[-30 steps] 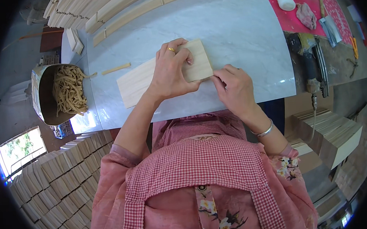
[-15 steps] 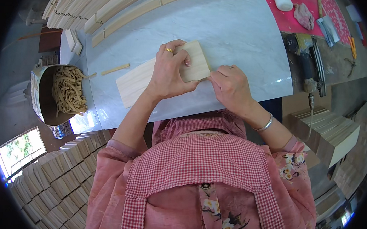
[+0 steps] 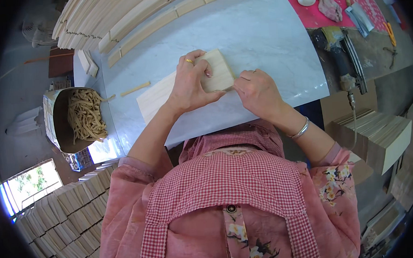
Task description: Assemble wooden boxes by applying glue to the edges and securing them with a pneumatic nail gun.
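Here, left to right:
Bucket: a round container (image 3: 59,120) of pale wood scraps stands off the surface's left edge, well left of the fingers.
Loose stick: a thin wood strip (image 3: 135,89) lies on the surface (image 3: 257,33), left of the left fingers and apart from them.
Board: the pale wood panel (image 3: 156,96) lies flat near the surface's near edge, partly under both hands.
Left hand: left hand (image 3: 190,81) rests on the panel, fingers curled and pressing down, thumb toward the right hand.
Right hand: right hand (image 3: 256,91) is at the panel's right end, fingers bent and pinched at its edge.
Stacked slats: long wood strips (image 3: 131,21) lie beyond the fingers along the far edge.
Open room: bare surface lies beyond and right of the fingers.
Power tool: a nail gun (image 3: 345,61) lies off the right edge.
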{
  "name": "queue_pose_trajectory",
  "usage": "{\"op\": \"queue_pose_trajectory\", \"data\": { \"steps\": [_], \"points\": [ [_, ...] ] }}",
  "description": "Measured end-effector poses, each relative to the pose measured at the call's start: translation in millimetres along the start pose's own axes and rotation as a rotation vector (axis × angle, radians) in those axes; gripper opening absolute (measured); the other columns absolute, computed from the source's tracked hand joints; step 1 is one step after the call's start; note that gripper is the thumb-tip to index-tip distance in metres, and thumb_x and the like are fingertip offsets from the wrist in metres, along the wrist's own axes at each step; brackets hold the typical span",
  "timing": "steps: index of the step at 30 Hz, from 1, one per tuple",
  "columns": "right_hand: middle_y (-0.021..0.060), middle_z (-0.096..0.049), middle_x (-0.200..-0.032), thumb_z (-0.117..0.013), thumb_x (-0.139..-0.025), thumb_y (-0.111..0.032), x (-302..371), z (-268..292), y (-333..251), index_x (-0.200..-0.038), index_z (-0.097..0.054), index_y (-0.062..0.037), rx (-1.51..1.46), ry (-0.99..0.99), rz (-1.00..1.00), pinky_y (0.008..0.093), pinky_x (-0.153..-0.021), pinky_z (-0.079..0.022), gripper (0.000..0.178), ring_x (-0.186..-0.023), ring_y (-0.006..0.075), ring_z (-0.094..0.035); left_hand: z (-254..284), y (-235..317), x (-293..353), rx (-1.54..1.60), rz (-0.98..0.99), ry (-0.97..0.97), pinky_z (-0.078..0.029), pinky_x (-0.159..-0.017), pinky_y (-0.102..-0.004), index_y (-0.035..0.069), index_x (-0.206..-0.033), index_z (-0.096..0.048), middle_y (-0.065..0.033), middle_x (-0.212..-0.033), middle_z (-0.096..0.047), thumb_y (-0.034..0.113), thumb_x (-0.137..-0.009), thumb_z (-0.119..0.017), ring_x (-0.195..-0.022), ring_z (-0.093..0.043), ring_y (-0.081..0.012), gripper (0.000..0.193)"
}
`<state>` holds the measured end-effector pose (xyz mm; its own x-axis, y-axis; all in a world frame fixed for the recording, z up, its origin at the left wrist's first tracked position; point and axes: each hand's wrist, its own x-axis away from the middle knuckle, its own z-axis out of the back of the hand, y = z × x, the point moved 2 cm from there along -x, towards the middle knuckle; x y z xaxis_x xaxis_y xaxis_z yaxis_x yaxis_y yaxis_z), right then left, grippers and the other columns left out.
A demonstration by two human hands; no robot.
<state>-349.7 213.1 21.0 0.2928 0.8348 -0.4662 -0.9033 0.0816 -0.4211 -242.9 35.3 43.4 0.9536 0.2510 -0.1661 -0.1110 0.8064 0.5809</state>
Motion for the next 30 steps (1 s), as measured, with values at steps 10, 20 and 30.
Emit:
{"op": "queue_pose_trajectory", "data": {
  "steps": [10,20,30],
  "points": [
    [0.0083,-0.067,-0.097,-0.061,-0.086,-0.006,-15.7,19.4,13.3,-0.097,-0.068,-0.0007,-0.274,-0.493,-0.297,0.0321,-0.075,-0.048,0.014,-0.081,0.0252,-0.06,-2.3,-0.7,2.0,-0.108,-0.028,0.022,-0.046,-0.095,-0.044,0.007,-0.083,-0.055,-0.0224,-0.129,-0.055,0.025,-0.054,-0.086,-0.113,-0.049,-0.0392,0.046],
    [0.0145,-0.056,-0.135,-0.057,-0.095,-0.009,-6.2,-17.7,1.9,-0.141,-0.05,0.0,-0.591,-0.07,-0.406,0.0339,-0.093,-0.048,0.048,-0.112,0.0264,-0.058,-6.0,1.7,-0.6,-0.062,-0.048,0.066,-0.046,-0.094,-0.0446,0.008,-0.081,-0.054,-0.0224,-0.129,-0.055,0.027,-0.055,-0.085,-0.113,-0.049,-0.0394,0.045],
    [0.0158,-0.061,-0.131,-0.065,-0.093,-0.013,55.3,54.0,23.2,-0.129,-0.06,0.0007,-0.076,0.065,-0.391,0.038,-0.1,-0.047,0.039,-0.115,0.0294,-0.06,-3.6,-1.3,6.4,-0.095,-0.014,0.075,-0.042,-0.1,-0.0452,0.009,-0.081,-0.054,-0.02,-0.13,-0.056,0.032,-0.059,-0.083,-0.115,-0.049,-0.0386,0.043]
  ]
}}
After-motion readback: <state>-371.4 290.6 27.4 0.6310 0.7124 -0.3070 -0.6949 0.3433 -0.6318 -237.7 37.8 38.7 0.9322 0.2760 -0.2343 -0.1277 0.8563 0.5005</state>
